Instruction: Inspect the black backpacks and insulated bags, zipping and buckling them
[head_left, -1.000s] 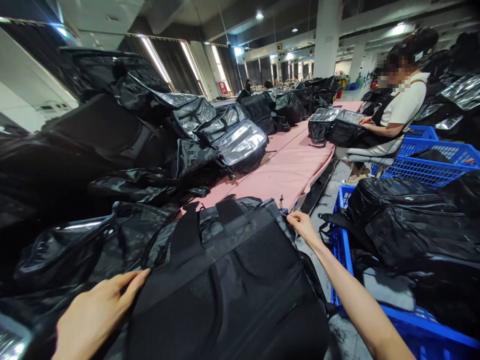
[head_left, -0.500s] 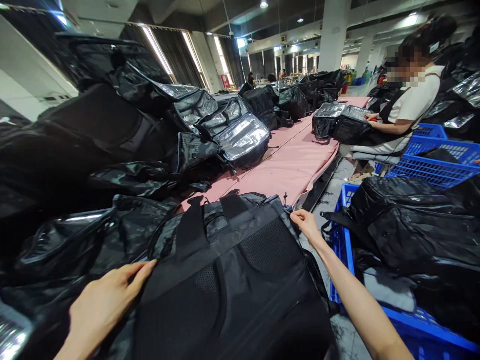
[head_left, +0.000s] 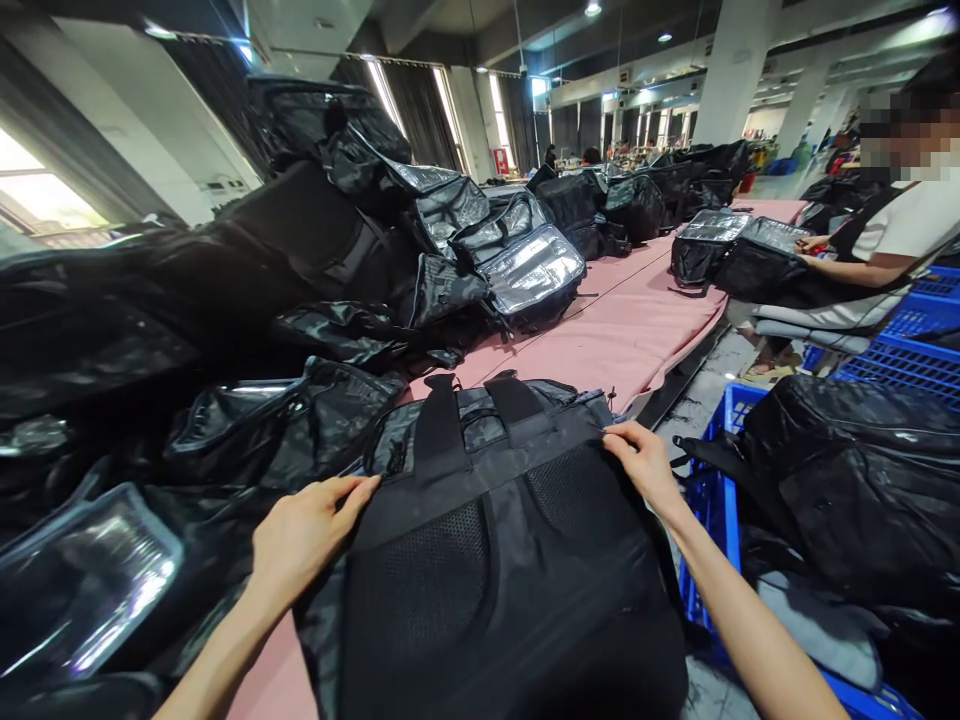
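Note:
A black backpack [head_left: 525, 560] with mesh back padding and two wide straps lies in front of me, its back panel facing up. My left hand [head_left: 311, 525] pinches the edge at its upper left corner. At the upper right corner, my right hand [head_left: 641, 460] grips the edge between thumb and fingers. Dark camouflage fabric shows along the bag's far edge and left side. The bag's underside is hidden.
Dark bags, some with silver linings [head_left: 536, 265], are heaped on the left of the pink-covered table [head_left: 637, 320]. On the right stands a blue crate [head_left: 724, 500] holding a dark bag [head_left: 862, 500]. Beyond it a seated person [head_left: 900, 235] handles a silver-lined bag [head_left: 765, 250].
The view has swung left, so the scene sits farther right. Both hands still grip the backpack's upper corners, and its back panel looks flatter and squarer to me.

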